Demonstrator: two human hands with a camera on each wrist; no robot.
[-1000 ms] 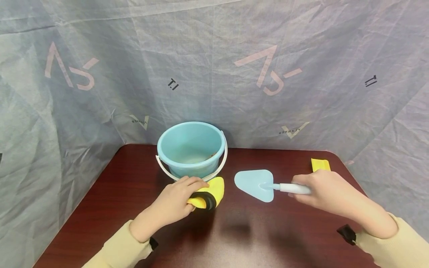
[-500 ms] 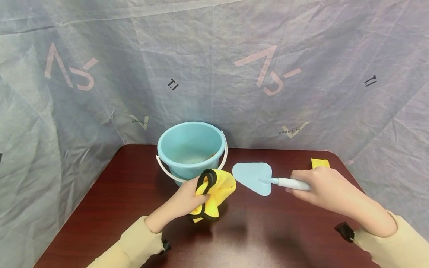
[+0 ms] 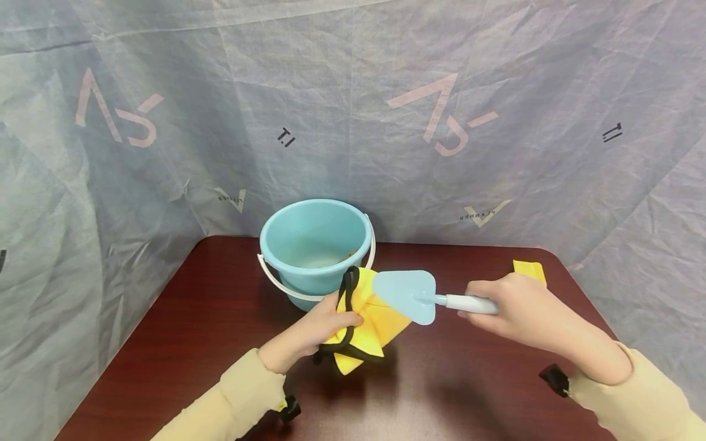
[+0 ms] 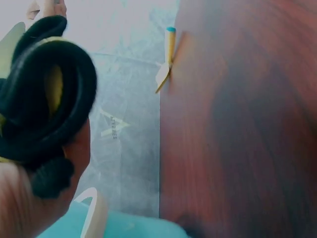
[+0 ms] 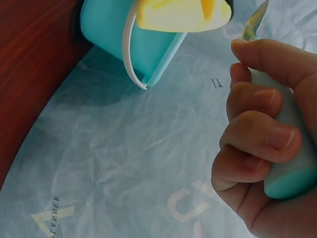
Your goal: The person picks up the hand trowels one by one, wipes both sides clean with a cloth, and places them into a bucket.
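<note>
My left hand point(image 3: 322, 327) grips a folded yellow cloth with black edging point(image 3: 366, 324) above the table, in front of the bucket. The right hand point(image 3: 513, 309) holds a small trowel by its white handle, the light blue blade point(image 3: 405, 294) pointing left. In the head view the blade overlaps the cloth's right part; whether they touch cannot be told. In the right wrist view, curled fingers wrap the handle point(image 5: 292, 173), which has a teal end. A light blue bucket point(image 3: 309, 285) with a white handle stands behind the left hand. Something small and brownish shows inside it.
A yellow tool point(image 3: 528, 270) lies at the table's back right, partly hidden by the right hand; the left wrist view shows its teal-ended handle point(image 4: 170, 47). Grey printed fabric point(image 3: 353, 122) hangs behind the dark red table point(image 3: 182, 343).
My left hand has turned and moved right with the cloth, which now hangs more unfolded. The trowel has moved slightly left and up, its blade now overlapping the cloth. The bucket stays in place.
</note>
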